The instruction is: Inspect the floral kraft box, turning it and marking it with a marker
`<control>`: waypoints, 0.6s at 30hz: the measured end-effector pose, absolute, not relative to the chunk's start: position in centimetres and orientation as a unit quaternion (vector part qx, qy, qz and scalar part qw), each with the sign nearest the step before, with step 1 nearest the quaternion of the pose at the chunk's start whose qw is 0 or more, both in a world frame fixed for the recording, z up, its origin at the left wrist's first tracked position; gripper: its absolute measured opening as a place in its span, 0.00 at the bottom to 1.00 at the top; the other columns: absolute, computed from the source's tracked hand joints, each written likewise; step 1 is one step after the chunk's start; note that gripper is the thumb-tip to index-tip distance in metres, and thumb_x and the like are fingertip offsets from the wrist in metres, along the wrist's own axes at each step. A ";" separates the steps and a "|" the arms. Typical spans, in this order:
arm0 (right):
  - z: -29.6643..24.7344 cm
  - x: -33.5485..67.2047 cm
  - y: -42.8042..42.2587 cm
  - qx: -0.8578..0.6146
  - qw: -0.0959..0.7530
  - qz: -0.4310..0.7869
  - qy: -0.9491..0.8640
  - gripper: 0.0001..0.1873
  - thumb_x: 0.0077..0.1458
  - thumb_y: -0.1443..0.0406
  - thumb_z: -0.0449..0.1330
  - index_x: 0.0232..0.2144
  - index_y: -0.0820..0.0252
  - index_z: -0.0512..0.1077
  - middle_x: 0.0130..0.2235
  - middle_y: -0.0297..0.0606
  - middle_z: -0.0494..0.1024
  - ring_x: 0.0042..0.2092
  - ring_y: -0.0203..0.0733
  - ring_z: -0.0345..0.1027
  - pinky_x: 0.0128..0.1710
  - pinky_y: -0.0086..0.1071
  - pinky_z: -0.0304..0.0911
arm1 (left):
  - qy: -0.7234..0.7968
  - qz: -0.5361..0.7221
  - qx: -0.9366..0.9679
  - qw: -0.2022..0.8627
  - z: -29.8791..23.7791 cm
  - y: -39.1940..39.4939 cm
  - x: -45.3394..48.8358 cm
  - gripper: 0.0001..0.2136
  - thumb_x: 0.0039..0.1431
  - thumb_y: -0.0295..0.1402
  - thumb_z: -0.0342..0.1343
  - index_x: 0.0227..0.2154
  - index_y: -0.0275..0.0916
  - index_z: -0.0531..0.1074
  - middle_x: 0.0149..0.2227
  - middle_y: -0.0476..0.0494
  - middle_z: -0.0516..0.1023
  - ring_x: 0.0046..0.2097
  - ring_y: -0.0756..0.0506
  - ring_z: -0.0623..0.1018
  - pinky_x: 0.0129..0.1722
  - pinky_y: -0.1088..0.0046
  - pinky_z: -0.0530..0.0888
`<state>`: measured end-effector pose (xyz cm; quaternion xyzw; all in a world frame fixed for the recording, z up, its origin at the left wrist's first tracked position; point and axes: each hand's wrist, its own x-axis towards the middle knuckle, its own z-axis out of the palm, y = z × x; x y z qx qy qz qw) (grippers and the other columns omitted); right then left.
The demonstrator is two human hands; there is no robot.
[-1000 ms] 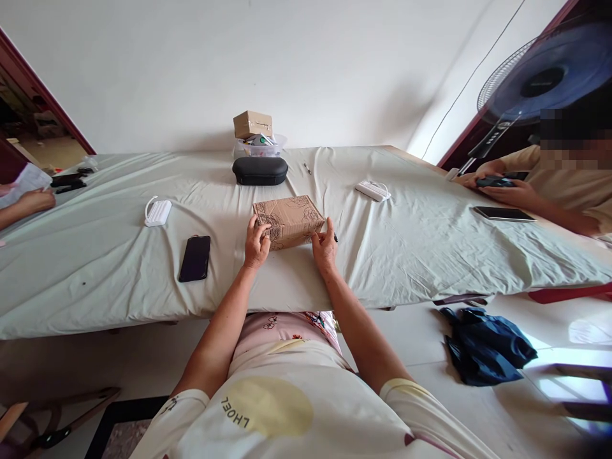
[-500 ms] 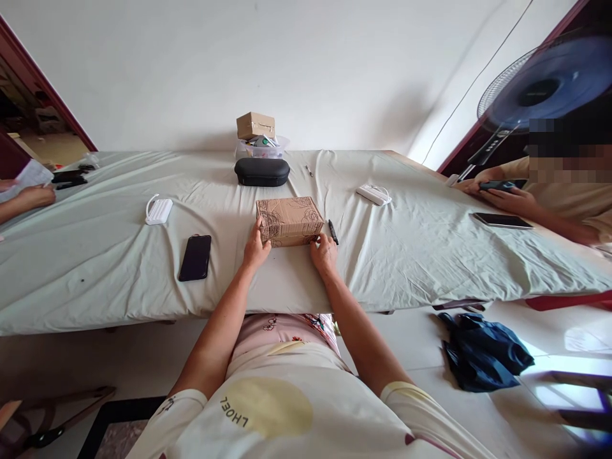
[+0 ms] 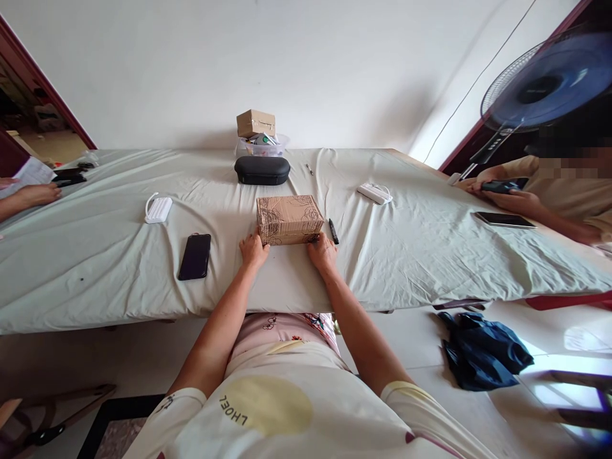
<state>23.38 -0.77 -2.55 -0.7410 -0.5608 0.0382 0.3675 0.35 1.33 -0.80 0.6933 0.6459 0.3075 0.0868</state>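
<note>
A brown cardboard box (image 3: pixel 289 211) with dark scribbled swirls on its top and sides sits on the cloth in front of me. My left hand (image 3: pixel 254 250) grips its near left corner, thumb against the front and fingers curled at the side. At the near right corner, my right hand (image 3: pixel 324 252) is closed on the lower edge, its fingertips partly hidden. A black marker (image 3: pixel 333 231) lies just right of the box, close to my right hand. To the left of my left hand is a dark phone (image 3: pixel 195 257).
Behind the box stand a black zip case (image 3: pixel 262 171) and a plastic tub (image 3: pixel 275 150) topped by a small carton (image 3: pixel 255 122). White power banks (image 3: pixel 159 210) (image 3: pixel 374 193) flank it. People's hands (image 3: pixel 41 194) (image 3: pixel 502 191) are at both sides.
My left hand has slid down from the box's left side toward its near lower corner. My right hand has shifted slightly; the box stays nearly in place.
</note>
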 end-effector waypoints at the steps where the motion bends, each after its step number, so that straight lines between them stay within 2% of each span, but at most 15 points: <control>1: -2.6 23.4 -0.8 -0.740 0.366 0.036 -0.563 0.23 0.53 0.63 0.58 0.52 0.58 0.69 0.48 0.48 0.80 0.55 0.58 0.68 0.56 0.54 0.62 | 0.648 0.305 0.692 0.088 -0.7 1.3 0.3 0.27 0.59 0.30 0.65 0.61 0.36 0.67 0.54 0.25 0.79 0.63 0.31 0.75 0.64 0.46 0.64; 5: -2.6 23.5 -0.8 -0.732 0.380 0.045 -0.563 0.24 0.55 0.60 0.57 0.54 0.58 0.68 0.47 0.49 0.79 0.53 0.59 0.68 0.56 0.55 0.61 | 0.655 0.285 0.694 0.089 -0.3 1.3 0.1 0.25 0.62 0.30 0.62 0.61 0.36 0.66 0.53 0.28 0.81 0.61 0.34 0.77 0.63 0.51 0.66; 8: -2.5 23.4 -0.8 -0.723 0.400 0.059 -0.560 0.33 0.55 0.55 0.59 0.61 0.58 0.64 0.48 0.48 0.77 0.53 0.59 0.68 0.56 0.56 0.60 | 0.655 0.284 0.695 0.085 -0.1 1.2 0.1 0.27 0.64 0.32 0.60 0.64 0.33 0.63 0.53 0.28 0.81 0.58 0.35 0.79 0.60 0.58 0.69; 11: -2.4 23.0 -0.9 -0.711 0.429 0.054 -0.554 0.43 0.55 0.49 0.61 0.68 0.57 0.55 0.50 0.49 0.75 0.55 0.59 0.66 0.56 0.55 0.61 | 0.645 0.316 0.692 0.065 0.1 0.8 0.7 0.38 0.62 0.41 0.63 0.69 0.29 0.54 0.55 0.25 0.79 0.58 0.34 0.79 0.58 0.59 0.71; 14: -2.2 22.1 -1.1 -0.715 0.438 0.041 -0.543 0.55 0.52 0.42 0.64 0.71 0.58 0.47 0.56 0.55 0.70 0.57 0.62 0.64 0.56 0.56 0.60 | 0.650 0.345 0.676 0.045 0.3 0.0 1.7 0.52 0.55 0.50 0.68 0.72 0.27 0.47 0.59 0.20 0.74 0.59 0.30 0.77 0.56 0.58 0.73; 18: -2.1 20.9 -1.3 -0.731 0.434 0.026 -0.526 0.64 0.47 0.36 0.66 0.72 0.60 0.43 0.58 0.59 0.66 0.58 0.66 0.63 0.57 0.57 0.59 | 0.676 0.349 0.648 0.037 0.3 -0.7 2.7 0.58 0.52 0.54 0.69 0.72 0.24 0.43 0.60 0.16 0.71 0.59 0.28 0.76 0.54 0.57 0.73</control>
